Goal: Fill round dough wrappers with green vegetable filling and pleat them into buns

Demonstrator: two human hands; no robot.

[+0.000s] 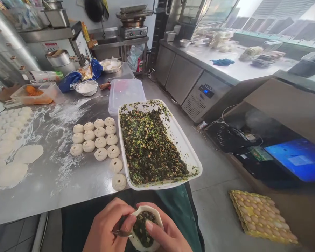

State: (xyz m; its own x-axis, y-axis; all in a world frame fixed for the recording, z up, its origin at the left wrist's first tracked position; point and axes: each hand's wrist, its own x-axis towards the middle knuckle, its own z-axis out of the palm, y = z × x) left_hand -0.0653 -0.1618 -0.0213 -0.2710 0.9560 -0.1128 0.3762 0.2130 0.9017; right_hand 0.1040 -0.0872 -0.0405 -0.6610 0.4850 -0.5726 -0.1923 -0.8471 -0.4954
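A round dough wrapper (138,241) with dark green chopped filling (142,227) inside is held between my two hands, low in the view. My left hand (109,224) pinches its rim with thumb and forefinger; a thin metal tool (122,233), only partly visible, is also tucked in that hand. Cupped around the far side is my right hand (168,229), its thumb pressing at the filling. Just beyond, a white tub (196,171) of the same filling stands at the table edge. Left of it, several pleated buns (100,142) sit in rows.
On the floured steel table (55,168) lie flat dough rounds (28,154) and small dough pieces (13,122). Behind the tub is a clear plastic lid (127,91). A bowl of flour (86,87) stands farther back. Egg trays (262,217) are low at the right.
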